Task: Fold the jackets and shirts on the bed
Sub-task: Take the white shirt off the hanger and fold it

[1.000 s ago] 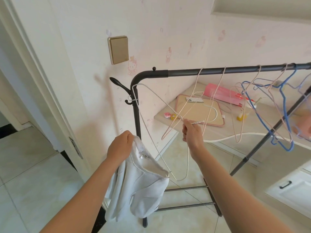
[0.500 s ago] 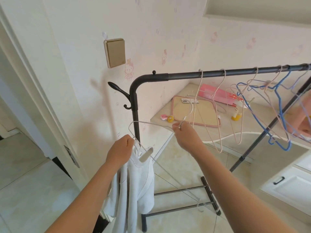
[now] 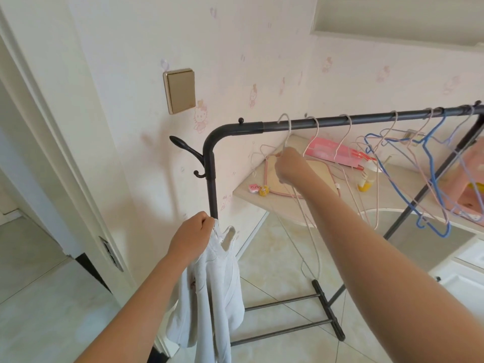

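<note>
Room, head view: pale wallpaper (image 3: 200,117) printed with small pink cartoon-cat figures covers the far walls. A gold switch plate (image 3: 180,90) is fixed at upper left. A white door frame (image 3: 52,153) runs down the left side, above a cream tiled floor (image 3: 275,244).

A black clothes rack (image 3: 211,179) stands mid-scene. Its top rail runs right from a curved corner, and a coat hook (image 3: 183,145) is on the left post. Pink wire hangers (image 3: 343,142) and a blue hanger (image 3: 432,184) hang from the rail toward the right.

Task item: a white garment (image 3: 217,292) hangs from the left hand (image 3: 192,238), near and low in the scene, in front of the rack's left post. The left fingers are curled tight round the fabric at the neckline. A small reddish mark shows on the fabric but is too small to read.

The right hand (image 3: 289,166) is raised farther off, just below the left end of the rail. Its fingers pinch the neck of a white wire hanger (image 3: 311,244). The hanger's hook arches over the rail; whether it rests on the rail cannot be told. The wire body trails down under the right forearm.

Beyond the rack, a beige surface (image 3: 387,184) carries a pink-edged mat (image 3: 319,171), a pink packet (image 3: 327,150), a yellow bottle (image 3: 364,184) and two small trinkets (image 3: 254,188) at its left corner. The print on the packet is not legible. A white cabinet (image 3: 466,271) sits at lower right.
</note>
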